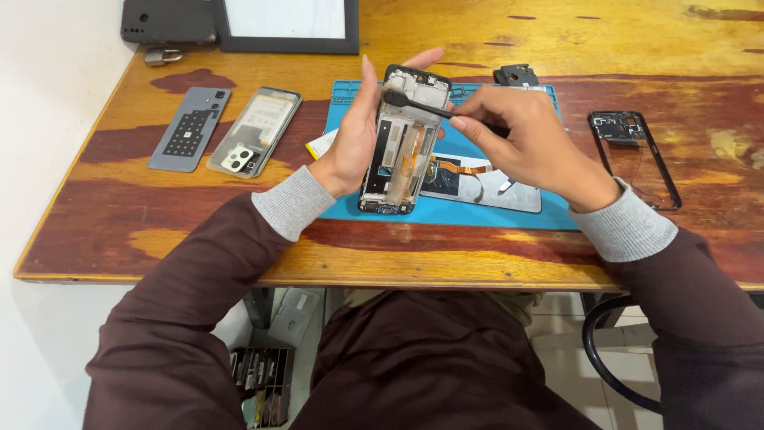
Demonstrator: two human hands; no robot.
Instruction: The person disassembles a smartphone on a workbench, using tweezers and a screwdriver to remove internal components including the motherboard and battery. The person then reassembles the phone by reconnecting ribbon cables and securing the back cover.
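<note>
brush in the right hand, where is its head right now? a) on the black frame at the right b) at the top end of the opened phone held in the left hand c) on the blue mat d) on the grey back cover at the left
b: the right hand holds the brush with its dark head against the top end of the opened phone, which the left hand holds up above the blue mat.
</note>
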